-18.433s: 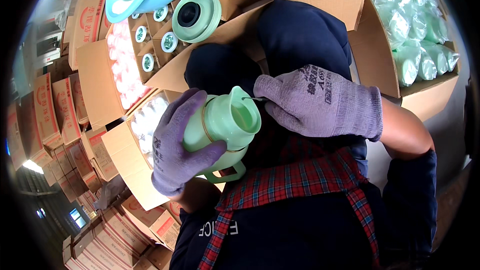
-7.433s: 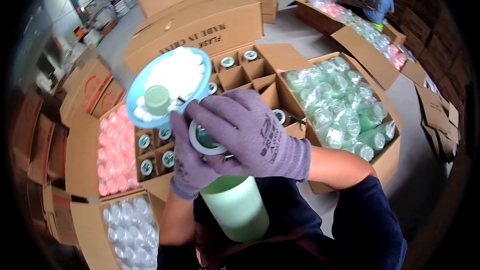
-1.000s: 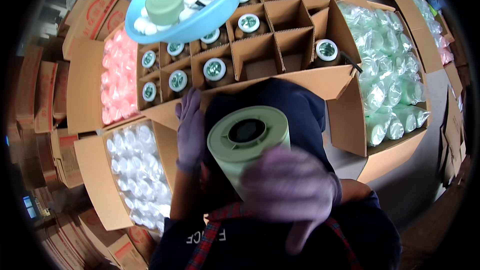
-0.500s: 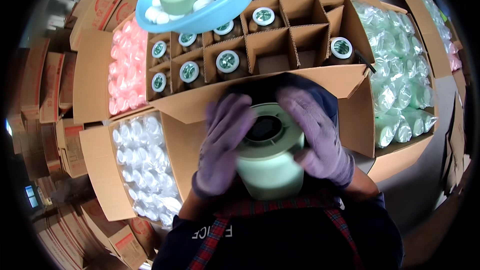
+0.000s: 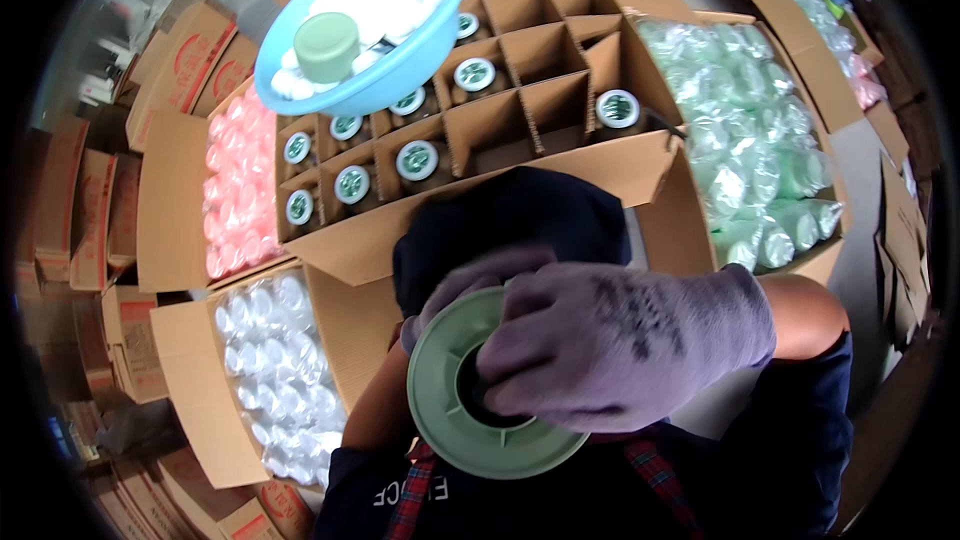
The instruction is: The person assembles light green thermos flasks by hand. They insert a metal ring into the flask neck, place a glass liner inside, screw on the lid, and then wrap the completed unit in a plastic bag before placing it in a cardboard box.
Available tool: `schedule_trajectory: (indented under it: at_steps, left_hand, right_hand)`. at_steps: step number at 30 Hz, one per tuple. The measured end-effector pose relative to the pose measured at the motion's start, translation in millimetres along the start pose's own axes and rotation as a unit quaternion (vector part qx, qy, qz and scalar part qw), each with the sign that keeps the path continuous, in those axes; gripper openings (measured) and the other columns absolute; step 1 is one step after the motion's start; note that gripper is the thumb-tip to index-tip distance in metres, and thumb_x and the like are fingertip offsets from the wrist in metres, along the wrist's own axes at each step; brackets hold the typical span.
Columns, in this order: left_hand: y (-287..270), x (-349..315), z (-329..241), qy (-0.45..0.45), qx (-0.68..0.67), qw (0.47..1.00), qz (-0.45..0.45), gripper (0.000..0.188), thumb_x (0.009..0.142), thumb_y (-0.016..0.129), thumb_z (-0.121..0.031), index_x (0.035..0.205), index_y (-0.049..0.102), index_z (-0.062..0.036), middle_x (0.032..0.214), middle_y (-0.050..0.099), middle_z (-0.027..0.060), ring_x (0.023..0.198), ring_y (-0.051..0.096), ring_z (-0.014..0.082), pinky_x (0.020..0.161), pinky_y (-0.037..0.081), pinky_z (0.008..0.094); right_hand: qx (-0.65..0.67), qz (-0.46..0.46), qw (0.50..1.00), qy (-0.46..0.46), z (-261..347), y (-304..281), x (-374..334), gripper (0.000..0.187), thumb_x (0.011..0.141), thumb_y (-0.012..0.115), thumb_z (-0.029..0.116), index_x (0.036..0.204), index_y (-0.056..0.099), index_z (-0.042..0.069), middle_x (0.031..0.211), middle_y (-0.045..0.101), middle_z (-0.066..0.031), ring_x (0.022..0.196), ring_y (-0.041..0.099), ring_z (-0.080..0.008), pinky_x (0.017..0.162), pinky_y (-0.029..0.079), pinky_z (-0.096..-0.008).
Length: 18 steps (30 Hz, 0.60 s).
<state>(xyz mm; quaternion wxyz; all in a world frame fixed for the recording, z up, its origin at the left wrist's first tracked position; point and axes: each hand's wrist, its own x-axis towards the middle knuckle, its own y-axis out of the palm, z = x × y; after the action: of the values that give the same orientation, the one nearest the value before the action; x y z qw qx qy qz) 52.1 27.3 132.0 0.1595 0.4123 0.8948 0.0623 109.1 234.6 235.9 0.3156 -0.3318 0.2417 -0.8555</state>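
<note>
Close to my chest is a pale green round plastic container (image 5: 440, 380), its ringed end with a dark central hole tilted up toward me. My left hand (image 5: 478, 278), in a purple-grey glove, holds it from the far side; most of its fingers are hidden behind the ring. Across the ring reaches my gloved right hand (image 5: 630, 345), fingers bent together with their tips in the hole. Whatever they pinch, if anything, is hidden.
Ahead stands a divided carton (image 5: 520, 120) with several brown bottles with green-and-white tops. A light blue basin (image 5: 400, 55) of white pieces and a green lid (image 5: 327, 46) rests on it. Boxes of pink (image 5: 240, 185), clear (image 5: 275, 360) and green (image 5: 740, 140) wrapped items flank it.
The container has turned and tipped so its ringed end faces me. My right hand has moved from its side onto the hole, while my left hand has gone behind it.
</note>
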Motion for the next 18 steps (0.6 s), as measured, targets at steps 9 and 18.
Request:
schedule_trajectory:
  at_steps: [9, 18]
  left_hand:
    - [37, -50, 4, 0.232, 0.322, 0.904, -0.157, 0.008, 0.083, 0.067, -0.003, 0.089, 0.064, 0.0012, 0.077, 0.063, 0.0111, 0.067, 0.062, 0.0239, 0.064, 0.049, 0.0307]
    - [37, -75, 0, 0.229, 0.336, 0.906, -0.119, 0.021, 0.083, 0.065, -0.009, 0.099, 0.066, 0.0037, 0.1, 0.07, 0.0209, 0.086, 0.068, 0.0286, 0.079, 0.053, 0.0348]
  right_hand:
    - [-0.217, -0.002, 0.945, 0.243, 73, 48, -71, 0.03, 0.088, 0.068, 0.03, 0.105, 0.062, 0.006, 0.088, 0.061, -0.0089, 0.071, 0.066, -0.0222, 0.057, 0.056, -0.0356]
    - [-0.504, -0.278, 0.721, 0.386, -74, -18, -101, 0.035, 0.093, 0.065, 0.038, 0.094, 0.067, 0.004, 0.1, 0.067, -0.018, 0.086, 0.068, -0.0341, 0.073, 0.055, -0.0438]
